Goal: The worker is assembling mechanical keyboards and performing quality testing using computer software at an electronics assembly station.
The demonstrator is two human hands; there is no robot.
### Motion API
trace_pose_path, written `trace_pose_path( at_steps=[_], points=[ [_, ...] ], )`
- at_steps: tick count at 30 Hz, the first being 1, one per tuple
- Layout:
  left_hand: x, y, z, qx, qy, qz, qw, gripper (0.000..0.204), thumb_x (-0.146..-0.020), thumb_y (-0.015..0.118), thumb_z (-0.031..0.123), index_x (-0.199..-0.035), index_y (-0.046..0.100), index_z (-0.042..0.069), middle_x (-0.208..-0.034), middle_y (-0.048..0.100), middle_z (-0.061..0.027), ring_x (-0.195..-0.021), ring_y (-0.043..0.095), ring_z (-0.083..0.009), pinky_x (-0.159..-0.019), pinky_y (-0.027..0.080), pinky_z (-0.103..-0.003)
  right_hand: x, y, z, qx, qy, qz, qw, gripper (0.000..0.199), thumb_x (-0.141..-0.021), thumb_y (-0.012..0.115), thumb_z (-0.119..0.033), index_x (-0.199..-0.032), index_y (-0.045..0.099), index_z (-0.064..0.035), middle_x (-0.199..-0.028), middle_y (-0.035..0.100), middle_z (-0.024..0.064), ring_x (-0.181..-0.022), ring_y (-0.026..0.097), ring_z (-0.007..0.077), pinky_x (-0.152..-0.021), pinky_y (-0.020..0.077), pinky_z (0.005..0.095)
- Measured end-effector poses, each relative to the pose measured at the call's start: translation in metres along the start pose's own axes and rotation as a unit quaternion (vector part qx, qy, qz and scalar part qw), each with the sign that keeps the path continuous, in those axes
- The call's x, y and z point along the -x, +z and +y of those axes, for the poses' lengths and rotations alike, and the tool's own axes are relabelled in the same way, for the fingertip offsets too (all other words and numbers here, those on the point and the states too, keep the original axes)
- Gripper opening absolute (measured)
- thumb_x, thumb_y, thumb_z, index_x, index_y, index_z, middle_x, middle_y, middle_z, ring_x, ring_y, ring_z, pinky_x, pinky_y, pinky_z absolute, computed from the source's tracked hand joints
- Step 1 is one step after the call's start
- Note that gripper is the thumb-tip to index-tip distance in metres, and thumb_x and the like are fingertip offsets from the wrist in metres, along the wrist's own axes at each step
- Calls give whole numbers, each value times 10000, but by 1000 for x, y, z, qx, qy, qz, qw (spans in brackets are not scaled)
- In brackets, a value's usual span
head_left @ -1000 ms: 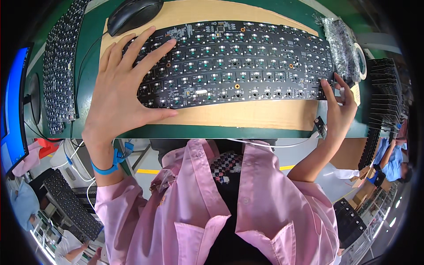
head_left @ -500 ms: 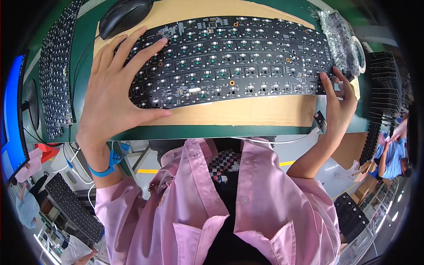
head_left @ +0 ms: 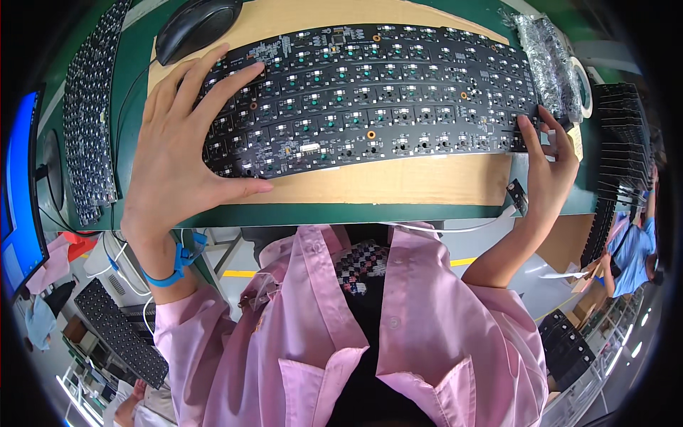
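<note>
A long black keyboard circuit board (head_left: 356, 96), dotted with white and green parts, lies across a tan cardboard sheet (head_left: 398, 181). Around its left end my left hand (head_left: 174, 139) is open, fingers spread over the far left part and thumb stretched out beside the near edge. My right hand (head_left: 551, 160) is closed at the opposite end, thumb tip on the board's right edge and the other fingers curled beside it. Something small and pale shows between those fingers, too unclear to name. Below that hand sits a small black circuit board (head_left: 517, 196), next to a white cable (head_left: 462, 228).
A black computer mouse (head_left: 199, 28) rests at the far left. Stacked keyboard circuit boards (head_left: 92, 114) stand beside a monitor (head_left: 21, 192). On the right are clear plastic wrap (head_left: 544, 64), a tape roll (head_left: 582, 89) and racked black boards (head_left: 622, 142). Another person (head_left: 633, 245) is beyond.
The keyboard circuit board has shifted slightly left, and my left hand with it. My right hand stays at the right end. The person at the right has changed posture.
</note>
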State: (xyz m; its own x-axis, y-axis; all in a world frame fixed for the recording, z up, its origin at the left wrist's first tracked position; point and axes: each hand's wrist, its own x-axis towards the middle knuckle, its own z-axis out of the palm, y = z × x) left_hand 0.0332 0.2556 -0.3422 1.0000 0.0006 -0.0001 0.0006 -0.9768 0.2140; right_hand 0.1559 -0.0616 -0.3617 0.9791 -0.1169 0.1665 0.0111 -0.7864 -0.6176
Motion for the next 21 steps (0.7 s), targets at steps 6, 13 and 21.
trace_pose_path(
  at_steps=[6,13,21],
  points=[
    [1,-1,0,-1,-2,-5,1000,943,-332,762,452,-1209,497,230,-1314,379,-13,-1183,350,-252,-1001,268,-403,0,0,0,-11,3,-2,1000,362,-660,738,-258,-957,656,-67,-755,494,23,-594,411,89,-551,380,199],
    [-1,1,1,-1,11,-3,1000,928,-344,775,413,-1197,496,175,-1313,376,-42,-1197,340,-258,-1003,264,-399,-2,2,3,3,-2,0,1000,357,-663,735,-248,-959,655,-65,-753,497,23,-598,408,91,-553,376,201],
    [-8,2,-11,51,56,-32,997,931,-361,773,375,-1198,469,107,-1328,349,-71,-1218,327,-265,-1009,252,-394,1,1,4,-34,10,1,999,360,-664,733,-256,-962,655,-70,-754,519,30,-600,418,97,-552,379,203]
  ],
)
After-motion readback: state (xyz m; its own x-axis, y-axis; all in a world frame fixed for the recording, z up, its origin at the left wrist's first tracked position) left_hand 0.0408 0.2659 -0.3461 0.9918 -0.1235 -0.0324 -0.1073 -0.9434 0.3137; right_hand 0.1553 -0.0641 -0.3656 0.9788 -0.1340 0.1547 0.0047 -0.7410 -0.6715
